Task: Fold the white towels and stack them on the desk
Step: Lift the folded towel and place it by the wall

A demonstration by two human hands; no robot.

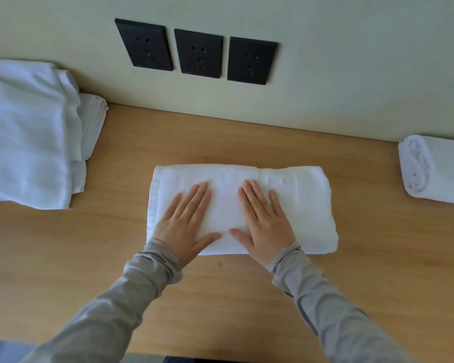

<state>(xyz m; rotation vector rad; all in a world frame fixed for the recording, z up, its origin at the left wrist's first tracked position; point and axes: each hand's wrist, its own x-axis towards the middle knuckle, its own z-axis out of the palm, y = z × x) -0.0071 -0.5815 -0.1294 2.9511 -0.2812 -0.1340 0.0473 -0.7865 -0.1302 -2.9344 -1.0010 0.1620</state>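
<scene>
White towel (286, 205) lies folded in the middle of the bench (378, 271), seen from the head camera. Its long side runs left to right. Both hands lie flat on top, side by side. The left hand (184, 221) is near the left end and the right hand (262, 218) is at the middle, so the right end is bare. Fingers are straight, pressing down, holding nothing. A done towel (435, 169) sits far right.
</scene>
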